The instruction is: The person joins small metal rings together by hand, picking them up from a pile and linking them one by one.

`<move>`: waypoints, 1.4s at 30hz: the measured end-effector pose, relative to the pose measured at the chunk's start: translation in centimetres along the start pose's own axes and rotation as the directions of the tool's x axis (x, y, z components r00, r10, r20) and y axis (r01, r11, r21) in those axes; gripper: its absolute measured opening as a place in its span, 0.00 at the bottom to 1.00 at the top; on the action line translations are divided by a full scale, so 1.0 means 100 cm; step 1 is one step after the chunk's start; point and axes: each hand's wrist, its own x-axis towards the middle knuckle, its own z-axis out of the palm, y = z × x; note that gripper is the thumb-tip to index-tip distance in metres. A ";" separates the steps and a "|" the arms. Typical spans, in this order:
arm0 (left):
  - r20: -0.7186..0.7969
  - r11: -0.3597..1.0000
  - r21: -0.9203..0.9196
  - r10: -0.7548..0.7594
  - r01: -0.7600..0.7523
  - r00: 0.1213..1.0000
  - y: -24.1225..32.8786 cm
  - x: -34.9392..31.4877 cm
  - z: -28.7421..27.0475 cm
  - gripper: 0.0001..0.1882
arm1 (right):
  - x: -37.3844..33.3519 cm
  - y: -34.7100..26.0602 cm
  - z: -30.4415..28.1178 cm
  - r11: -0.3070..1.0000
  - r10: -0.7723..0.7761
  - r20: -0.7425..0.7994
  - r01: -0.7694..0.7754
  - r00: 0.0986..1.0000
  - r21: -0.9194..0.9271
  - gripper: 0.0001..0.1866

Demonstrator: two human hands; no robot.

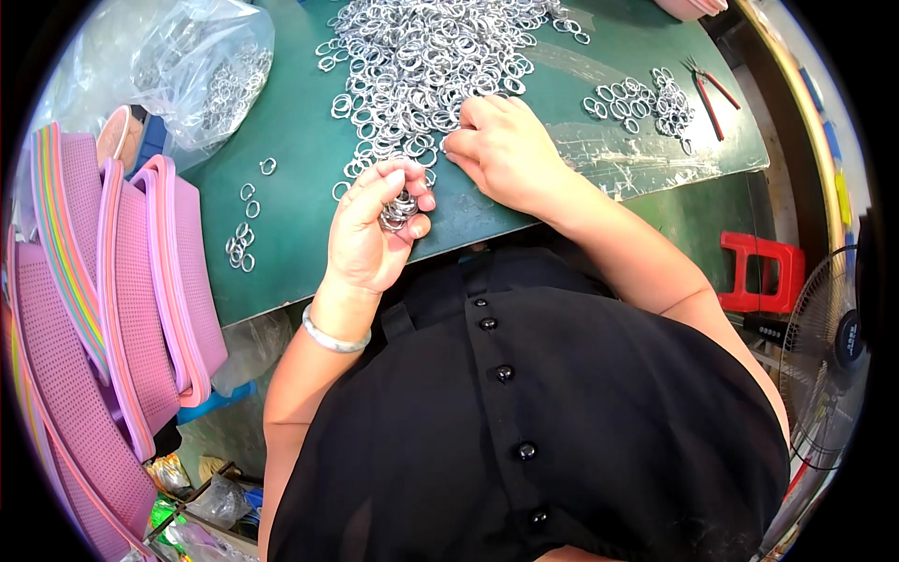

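A big heap of silver metal rings spreads over the green table. At its near edge my left hand is cupped, palm up, with the fingers curled round a small bunch of rings. My right hand rests by the right side of the heap, thumb and forefinger pinched together. A bit of silver ring shows at those fingertips; the rest of it is hidden. The two hands are a short way apart.
Loose rings lie left, a smaller ring pile right, beside red-handled pliers. A clear plastic bag holds more rings. Pink-purple mesh baskets crowd the left edge. A red stool and a fan stand right.
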 end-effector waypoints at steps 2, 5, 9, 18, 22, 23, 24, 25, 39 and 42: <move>0.071 0.999 0.035 -0.001 -0.001 0.997 0.000 0.001 -0.004 0.07 | 0.001 0.002 0.001 1.000 -0.013 0.010 0.013 1.000 0.004 0.06; 0.035 0.996 0.090 -0.024 0.021 0.999 0.001 -0.001 0.001 0.06 | 0.001 0.005 -0.001 0.982 -0.020 -0.032 0.026 0.999 0.189 0.05; 0.011 0.985 0.174 -0.018 0.016 1.000 0.001 -0.003 0.007 0.07 | 0.000 0.006 -0.009 0.688 0.035 -0.040 0.005 0.999 0.725 0.03; 0.066 0.983 0.177 0.032 -0.044 0.997 0.000 -0.011 0.025 0.08 | -0.010 -0.001 -0.008 0.290 0.112 0.055 -0.085 0.992 0.953 0.03; 0.060 0.953 0.288 0.083 -0.097 0.995 -0.003 -0.013 0.025 0.07 | -0.011 -0.003 -0.009 0.330 0.128 0.082 -0.120 0.988 0.936 0.03; 0.053 0.945 0.307 0.098 -0.110 0.994 -0.004 -0.013 0.025 0.06 | -0.012 -0.003 -0.009 0.392 0.108 0.042 -0.081 0.993 0.916 0.03; 0.053 0.945 0.308 0.098 -0.110 0.994 -0.005 -0.012 0.025 0.06 | -0.012 -0.004 -0.009 0.453 0.086 0.003 -0.042 0.996 0.891 0.03; 0.034 0.944 0.308 0.112 -0.117 0.993 -0.006 -0.012 0.026 0.06 | -0.012 -0.004 -0.010 0.453 0.086 0.003 -0.041 0.996 0.891 0.03; 0.012 0.868 0.449 0.234 -0.214 0.972 -0.010 -0.005 0.019 0.04 | -0.009 -0.012 -0.015 0.755 -0.043 -0.181 0.151 0.982 0.638 0.07; 0.005 0.883 0.425 0.219 -0.200 0.976 -0.010 -0.004 0.018 0.05 | -0.009 -0.012 -0.016 0.629 0.010 -0.179 0.133 0.984 0.766 0.07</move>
